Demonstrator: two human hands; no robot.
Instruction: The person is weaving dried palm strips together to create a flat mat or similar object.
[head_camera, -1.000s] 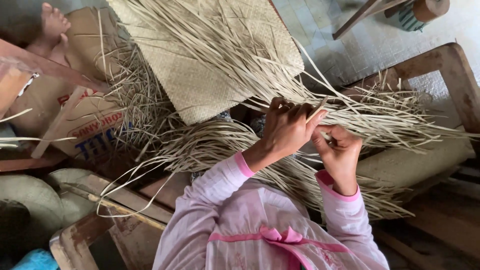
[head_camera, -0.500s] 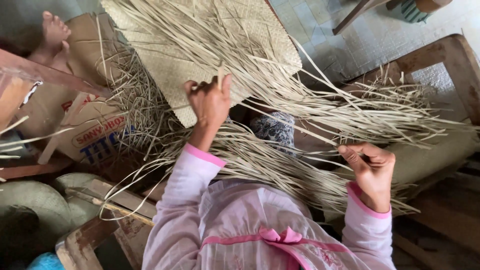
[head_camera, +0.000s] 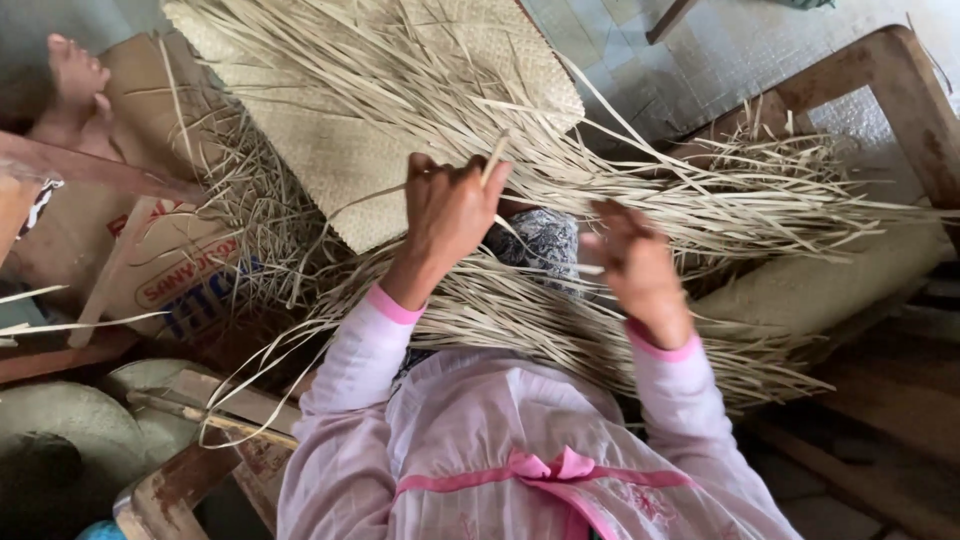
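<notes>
At the far left a bare foot (head_camera: 75, 75) rests on a flattened cardboard box (head_camera: 170, 270), and dark wooden slats (head_camera: 215, 405) lie below it near the lower edge. Loose straw strips (head_camera: 270, 220) spill over the box from the woven mat (head_camera: 370, 150), which spreads across the upper middle with its finished weave facing up.

The left hand (head_camera: 450, 215) is raised just in front of the mat's lower edge. Its fingers are curled shut around one strip (head_camera: 493, 160), which sticks up past the knuckles and leans to the right. A pink sleeve (head_camera: 345, 380) runs down from that wrist.

Between the two hands a patch of patterned grey cloth (head_camera: 545, 245) shows under the straw. The right hand (head_camera: 635, 265) hangs just right of it, over the thick bundle of unwoven strips (head_camera: 560, 330) that fans out to the right. It is blurred; the fingers look bent and seem to pinch a thin strip, though I cannot tell for sure.

Further right the strip ends reach a padded sack (head_camera: 830, 285), and a wooden frame (head_camera: 900, 80) crosses the top right corner above a tiled floor (head_camera: 640, 50).
</notes>
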